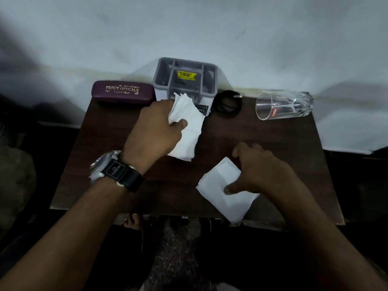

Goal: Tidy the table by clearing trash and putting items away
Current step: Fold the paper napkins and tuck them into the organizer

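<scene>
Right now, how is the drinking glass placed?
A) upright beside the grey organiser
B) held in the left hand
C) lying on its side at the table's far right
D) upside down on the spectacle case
C: the glass lies on its side at the far right of the table, mouth facing left.
</scene>
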`<move>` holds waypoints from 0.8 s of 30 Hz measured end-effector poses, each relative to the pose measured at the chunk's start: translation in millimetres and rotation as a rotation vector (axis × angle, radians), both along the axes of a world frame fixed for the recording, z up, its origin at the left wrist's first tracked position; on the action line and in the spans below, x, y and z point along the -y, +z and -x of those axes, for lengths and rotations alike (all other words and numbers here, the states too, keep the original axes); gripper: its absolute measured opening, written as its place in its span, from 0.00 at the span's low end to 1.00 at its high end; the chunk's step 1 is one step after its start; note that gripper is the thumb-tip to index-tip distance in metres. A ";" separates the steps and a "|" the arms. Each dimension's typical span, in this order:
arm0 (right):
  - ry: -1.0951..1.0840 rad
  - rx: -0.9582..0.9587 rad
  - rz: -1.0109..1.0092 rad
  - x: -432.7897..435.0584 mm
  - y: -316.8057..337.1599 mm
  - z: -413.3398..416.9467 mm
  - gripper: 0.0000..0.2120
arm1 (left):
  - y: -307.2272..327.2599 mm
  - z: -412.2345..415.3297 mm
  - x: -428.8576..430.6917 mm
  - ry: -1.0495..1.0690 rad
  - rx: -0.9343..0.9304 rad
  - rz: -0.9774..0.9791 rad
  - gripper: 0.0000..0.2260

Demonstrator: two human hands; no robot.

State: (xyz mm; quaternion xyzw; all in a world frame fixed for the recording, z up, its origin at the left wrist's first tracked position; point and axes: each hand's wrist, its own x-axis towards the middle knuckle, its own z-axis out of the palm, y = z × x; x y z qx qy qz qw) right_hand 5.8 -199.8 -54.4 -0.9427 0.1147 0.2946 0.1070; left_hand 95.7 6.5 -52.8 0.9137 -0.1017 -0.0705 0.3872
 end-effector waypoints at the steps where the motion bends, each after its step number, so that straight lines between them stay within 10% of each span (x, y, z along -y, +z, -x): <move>1: 0.010 0.022 0.003 -3.6 -1.0 1.2 0.45 | 0.6 -0.8 1.0 -0.006 -0.038 0.033 0.10; 13: 0.082 0.033 -0.174 4.1 -4.0 -3.6 0.15 | -1.0 -3.5 5.0 0.002 -0.135 0.047 0.10; 19: -0.002 0.109 -0.876 14.7 22.0 -8.6 0.05 | -1.2 -3.6 3.9 -0.061 -0.278 0.149 0.07; 24: 0.035 0.320 -0.956 9.2 22.1 -18.2 0.11 | 1.2 -0.9 9.2 -0.180 -0.488 0.359 0.09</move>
